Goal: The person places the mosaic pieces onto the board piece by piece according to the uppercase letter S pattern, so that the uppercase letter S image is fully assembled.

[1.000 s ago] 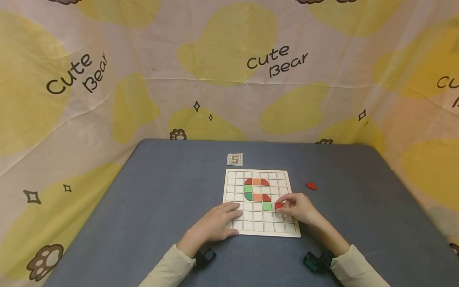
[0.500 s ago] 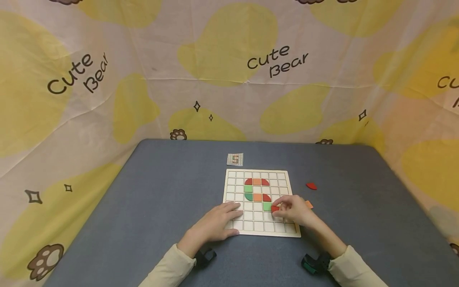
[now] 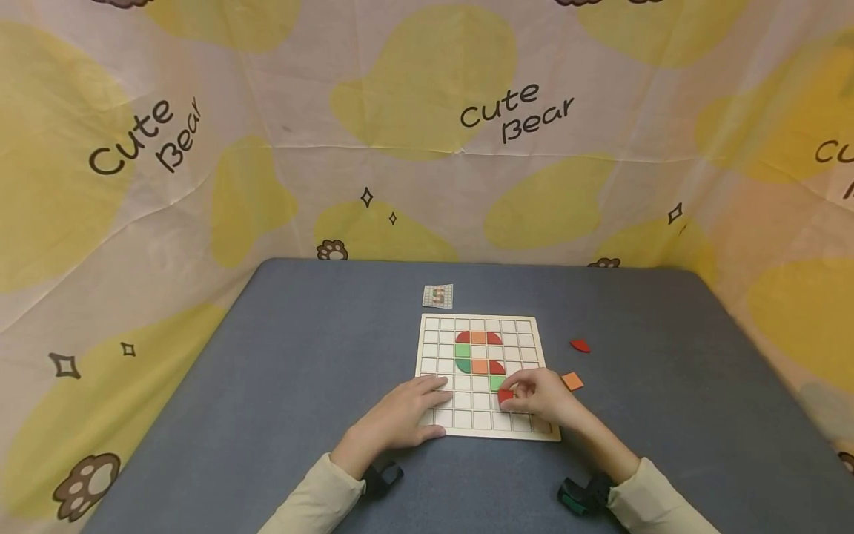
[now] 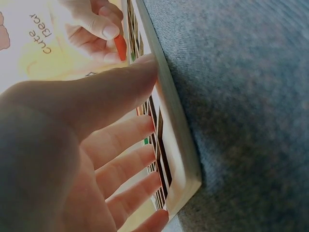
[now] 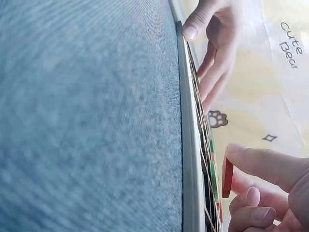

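Observation:
A square wooden grid board (image 3: 467, 426) lies on the table, with coloured tiles set in its cells: red and green quarter-rounds, orange and light green squares. My right hand (image 3: 539, 393) pinches a red tile (image 3: 505, 399) between thumb and fingers, just below the light green square (image 3: 497, 383). In the right wrist view that red tile (image 5: 227, 177) stands tilted close over the board. My left hand (image 3: 400, 415) rests on the board's near left part, fingers straight and spread, thumb at the near edge, as the left wrist view also shows.
Right of the board, an orange square tile (image 3: 572, 381) and a red quarter-round tile (image 3: 580, 345) lie on the blue-grey table (image 3: 320, 334). Beyond the board's far edge is a small pattern card (image 3: 437, 296). A printed cloth (image 3: 414, 96) hangs behind the table.
My right hand has moved left and slightly nearer with the red tile, from right of the light green square to below it. The orange tile has come into view. My left hand stays put.

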{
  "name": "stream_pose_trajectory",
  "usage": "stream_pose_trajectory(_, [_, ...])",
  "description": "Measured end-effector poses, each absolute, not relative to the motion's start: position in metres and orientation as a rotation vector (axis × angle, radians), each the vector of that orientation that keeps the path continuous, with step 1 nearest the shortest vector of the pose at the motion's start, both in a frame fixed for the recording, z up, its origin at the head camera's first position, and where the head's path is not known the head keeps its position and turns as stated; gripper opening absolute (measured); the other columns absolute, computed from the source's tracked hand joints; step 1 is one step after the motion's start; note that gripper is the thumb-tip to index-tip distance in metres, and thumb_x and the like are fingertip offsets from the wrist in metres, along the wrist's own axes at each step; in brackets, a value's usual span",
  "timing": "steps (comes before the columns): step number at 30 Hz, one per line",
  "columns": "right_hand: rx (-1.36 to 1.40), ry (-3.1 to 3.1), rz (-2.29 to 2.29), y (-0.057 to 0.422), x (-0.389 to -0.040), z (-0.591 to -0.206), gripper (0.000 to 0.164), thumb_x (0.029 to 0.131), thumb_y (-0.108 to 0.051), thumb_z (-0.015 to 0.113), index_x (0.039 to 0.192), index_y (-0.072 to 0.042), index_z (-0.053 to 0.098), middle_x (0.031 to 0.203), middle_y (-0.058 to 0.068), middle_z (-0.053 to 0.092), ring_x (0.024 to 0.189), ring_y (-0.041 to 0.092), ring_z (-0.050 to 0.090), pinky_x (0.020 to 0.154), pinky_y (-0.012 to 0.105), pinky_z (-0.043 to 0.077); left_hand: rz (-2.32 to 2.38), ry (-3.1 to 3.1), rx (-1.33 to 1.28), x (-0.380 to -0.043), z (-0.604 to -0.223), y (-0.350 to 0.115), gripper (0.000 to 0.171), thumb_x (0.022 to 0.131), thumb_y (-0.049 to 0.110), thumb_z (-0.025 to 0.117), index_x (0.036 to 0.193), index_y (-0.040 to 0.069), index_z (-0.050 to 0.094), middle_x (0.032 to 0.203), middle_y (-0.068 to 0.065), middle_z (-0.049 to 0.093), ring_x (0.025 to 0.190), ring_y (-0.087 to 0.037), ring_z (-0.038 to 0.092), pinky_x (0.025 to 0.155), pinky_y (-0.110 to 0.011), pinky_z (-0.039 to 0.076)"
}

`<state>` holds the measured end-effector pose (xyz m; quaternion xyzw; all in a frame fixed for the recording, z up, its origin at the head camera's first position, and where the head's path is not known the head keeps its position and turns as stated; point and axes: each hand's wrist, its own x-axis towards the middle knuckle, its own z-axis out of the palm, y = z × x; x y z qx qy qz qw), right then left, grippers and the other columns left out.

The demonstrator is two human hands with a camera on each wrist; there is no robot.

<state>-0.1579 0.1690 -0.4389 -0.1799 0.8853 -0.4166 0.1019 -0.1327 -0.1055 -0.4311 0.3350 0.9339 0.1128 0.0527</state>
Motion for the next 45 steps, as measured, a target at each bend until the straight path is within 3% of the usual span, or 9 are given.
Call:
stream_pose_trajectory(19, [-0.533, 2.651, -1.150, 0.158, -0.159, -0.440, 0.020, 0.073, -0.014, 0.082, 0.087, -0.004, 0.072, 0.058, -0.006, 0.044, 0.053, 0.002, 0.037, 0.050, 0.017, 0.030, 0.321, 2.836, 1.001, -0.133, -0.432, -0.106, 0.052, 0.087, 0.037, 0.068, 0.134, 0.015, 0.058, 0.145, -0.006, 0.052, 0.137, -0.026, 0.047, 0.113, -0.042, 0.042])
stream_pose_trajectory(45, [-0.503, 2.625, -1.191, 0.157, -0.159, -0.441, 0.019, 0.072, -0.010, 0.082, 0.087, -0.004, 0.072, 0.058, -0.005, 0.046, 0.052, 0.002, 0.038, 0.049, 0.017, 0.031, 0.329, 2.850, 1.041, -0.133, -0.432, -0.106, 0.052, 0.086, 0.034, 0.070, 0.132, 0.014, 0.059, 0.144, -0.008, 0.053, 0.135, -0.027, 0.049, 0.110, -0.043, 0.043])
